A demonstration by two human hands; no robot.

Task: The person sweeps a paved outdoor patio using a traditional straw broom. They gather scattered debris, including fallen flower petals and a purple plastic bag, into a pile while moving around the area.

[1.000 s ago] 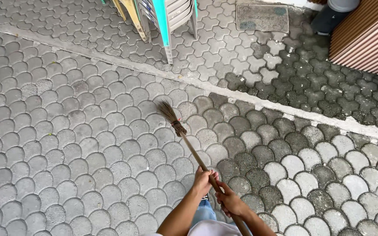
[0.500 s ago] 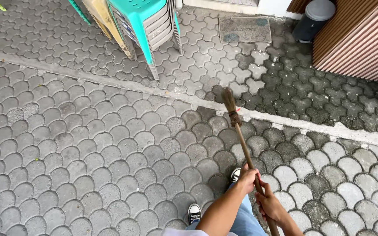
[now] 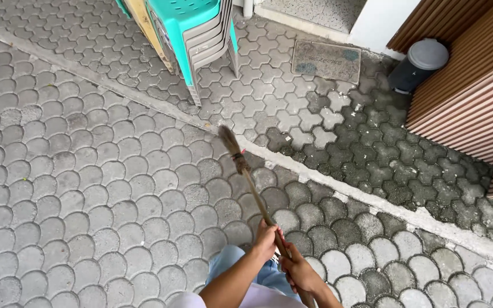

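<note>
**Both hands on the broom**

The left hand (image 3: 266,239) and the right hand (image 3: 298,271) are both wrapped around the wooden handle of a broom (image 3: 246,174), the left hand higher up the handle, the right hand just below and nearer the body. The broom slants up and away to the left of the hands, its dark bristle head touching the paved floor (image 3: 87,188) beside a pale concrete strip (image 3: 338,185). Far ahead of the hands stands 1 stack of turquoise plastic chairs (image 3: 201,34). Ahead and to the right lies a grey doormat (image 3: 326,60). Further right, 1 dark bin (image 3: 420,65) with a grey lid stands closed against a wooden slatted wall (image 3: 463,97); its contents are hidden.
</note>
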